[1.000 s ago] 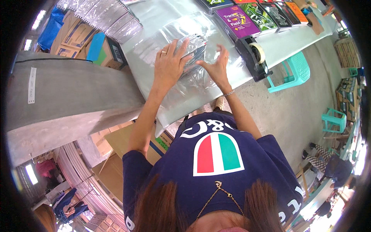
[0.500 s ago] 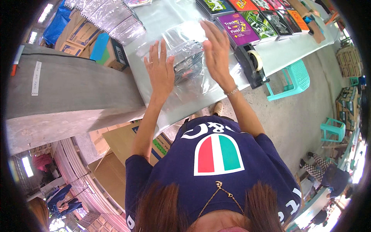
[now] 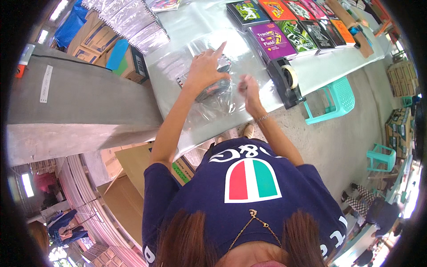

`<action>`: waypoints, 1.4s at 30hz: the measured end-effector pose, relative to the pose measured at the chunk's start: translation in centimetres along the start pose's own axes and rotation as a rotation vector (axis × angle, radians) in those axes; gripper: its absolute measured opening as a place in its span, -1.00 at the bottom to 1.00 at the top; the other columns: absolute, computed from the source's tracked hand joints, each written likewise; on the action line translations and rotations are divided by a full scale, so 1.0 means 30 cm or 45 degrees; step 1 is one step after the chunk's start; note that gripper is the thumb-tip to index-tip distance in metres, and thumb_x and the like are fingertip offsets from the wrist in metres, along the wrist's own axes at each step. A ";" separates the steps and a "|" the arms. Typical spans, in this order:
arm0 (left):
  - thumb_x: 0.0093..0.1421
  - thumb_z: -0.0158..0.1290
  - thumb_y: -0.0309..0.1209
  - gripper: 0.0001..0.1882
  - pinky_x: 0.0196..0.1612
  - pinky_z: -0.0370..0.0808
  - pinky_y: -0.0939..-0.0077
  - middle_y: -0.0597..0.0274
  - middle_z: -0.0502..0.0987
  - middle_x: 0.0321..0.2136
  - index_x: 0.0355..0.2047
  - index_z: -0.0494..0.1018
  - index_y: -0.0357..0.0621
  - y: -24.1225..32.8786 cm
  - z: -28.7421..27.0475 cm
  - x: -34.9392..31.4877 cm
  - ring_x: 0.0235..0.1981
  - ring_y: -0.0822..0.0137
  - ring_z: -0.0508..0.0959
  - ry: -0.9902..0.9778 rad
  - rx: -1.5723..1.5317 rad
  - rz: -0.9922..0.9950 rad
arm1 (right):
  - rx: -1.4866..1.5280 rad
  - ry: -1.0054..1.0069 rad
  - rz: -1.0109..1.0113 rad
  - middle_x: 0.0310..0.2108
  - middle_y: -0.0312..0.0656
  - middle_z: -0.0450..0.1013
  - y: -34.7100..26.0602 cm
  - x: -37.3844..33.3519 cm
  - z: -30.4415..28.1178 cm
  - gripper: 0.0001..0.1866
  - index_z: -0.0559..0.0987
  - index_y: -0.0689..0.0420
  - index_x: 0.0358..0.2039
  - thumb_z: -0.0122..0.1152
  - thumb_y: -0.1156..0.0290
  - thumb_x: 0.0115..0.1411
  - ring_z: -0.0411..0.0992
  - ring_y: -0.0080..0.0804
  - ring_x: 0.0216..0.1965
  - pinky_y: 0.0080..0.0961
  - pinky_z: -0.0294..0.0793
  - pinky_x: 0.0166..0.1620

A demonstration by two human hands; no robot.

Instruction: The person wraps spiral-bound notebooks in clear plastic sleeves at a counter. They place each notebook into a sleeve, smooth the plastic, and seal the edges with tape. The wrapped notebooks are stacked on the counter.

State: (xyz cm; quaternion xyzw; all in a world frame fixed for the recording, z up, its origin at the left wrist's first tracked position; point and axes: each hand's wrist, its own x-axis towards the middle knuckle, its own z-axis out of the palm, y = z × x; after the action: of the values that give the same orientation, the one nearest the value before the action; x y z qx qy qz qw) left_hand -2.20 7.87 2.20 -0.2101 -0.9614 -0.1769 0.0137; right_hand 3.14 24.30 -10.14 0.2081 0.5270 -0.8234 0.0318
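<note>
A spiral-bound notebook bundle point(image 3: 212, 91) with dark covers lies under clear, shiny plastic on the table in front of me. My left hand point(image 3: 204, 70) rests across its upper left part, index finger stretched out and thumb spread apart; it covers much of the bundle. To the right of the bundle, my right hand point(image 3: 251, 94) hovers by the edge of the loose plastic film point(image 3: 233, 103). Its fingers are curled but smeared by motion, and whether they pinch the film is not visible. Just right of that hand stands a black tape dispenser point(image 3: 287, 84) with a roll of pale tape.
Stacked notebooks with colourful covers point(image 3: 272, 40) line the far right of the table. More wrapped spiral notebooks point(image 3: 133, 24) lie far left, beside cardboard boxes point(image 3: 98, 38). A grey concrete block point(image 3: 84, 98) borders the table's left. A turquoise stool point(image 3: 336, 102) stands right.
My left hand has moved right and upward over the bundle. My right hand, flat and raised before, has come down toward me, and its fingers have curled.
</note>
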 end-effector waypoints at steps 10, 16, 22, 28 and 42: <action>-0.12 0.36 -0.55 0.08 0.02 0.47 0.40 0.10 0.47 -0.04 0.37 -0.03 -0.09 -0.105 -0.107 -0.274 -0.04 0.25 0.51 0.814 -1.585 -0.145 | 1.190 -0.990 0.633 0.01 0.03 0.41 0.100 -0.007 0.180 -0.62 0.44 0.30 -0.02 0.10 0.61 0.10 0.31 -0.17 0.12 -0.28 0.20 0.25; -0.08 0.30 -0.65 -0.10 0.10 0.42 0.42 0.13 0.38 0.09 0.28 0.12 -0.20 -0.305 0.183 -0.471 0.11 0.27 0.39 0.487 -1.095 -0.466 | -0.023 -1.002 0.085 -0.02 -0.16 0.44 -0.116 0.130 0.144 -0.35 0.39 0.27 0.05 0.27 0.70 -0.15 0.36 -0.31 0.04 -0.37 0.24 0.21; -0.10 0.31 -0.64 0.00 0.22 0.32 0.33 0.09 0.24 0.20 0.32 0.01 -0.19 -0.250 0.372 -0.446 0.19 0.19 0.30 0.485 -1.803 -0.448 | -0.439 -1.056 -0.096 0.28 -0.17 0.13 -0.043 0.210 0.048 0.00 0.13 0.17 0.28 0.43 0.55 -0.21 0.08 -0.30 0.30 -0.35 0.01 0.36; -0.11 0.35 -0.42 -0.25 0.34 -0.01 -0.07 0.07 0.27 0.17 0.14 0.34 0.08 -0.068 -0.039 -0.439 0.27 0.00 0.21 0.807 -0.444 -0.152 | -0.905 -0.967 -1.172 0.13 -0.09 0.28 -0.342 0.061 0.147 -0.23 0.35 0.07 0.15 0.44 0.41 -0.13 0.14 -0.14 0.26 -0.27 0.06 0.33; -0.21 0.36 -0.26 -0.64 0.28 0.10 0.06 0.25 0.34 0.12 -0.33 0.61 0.04 0.011 -0.298 -0.391 0.24 0.12 0.26 0.414 0.376 -0.169 | -1.743 -1.029 -1.670 0.12 -0.29 0.36 -0.597 -0.026 0.275 -0.85 0.65 -0.04 -0.41 0.39 0.36 -0.07 0.22 -0.24 0.20 -0.15 0.02 0.30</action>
State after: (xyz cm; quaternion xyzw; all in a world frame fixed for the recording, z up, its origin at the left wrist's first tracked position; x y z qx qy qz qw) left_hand 8.18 0.37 9.52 -0.1110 -0.9737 -0.0661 0.1875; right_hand -3.57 24.82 8.42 -0.4755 0.8430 -0.2106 -0.1371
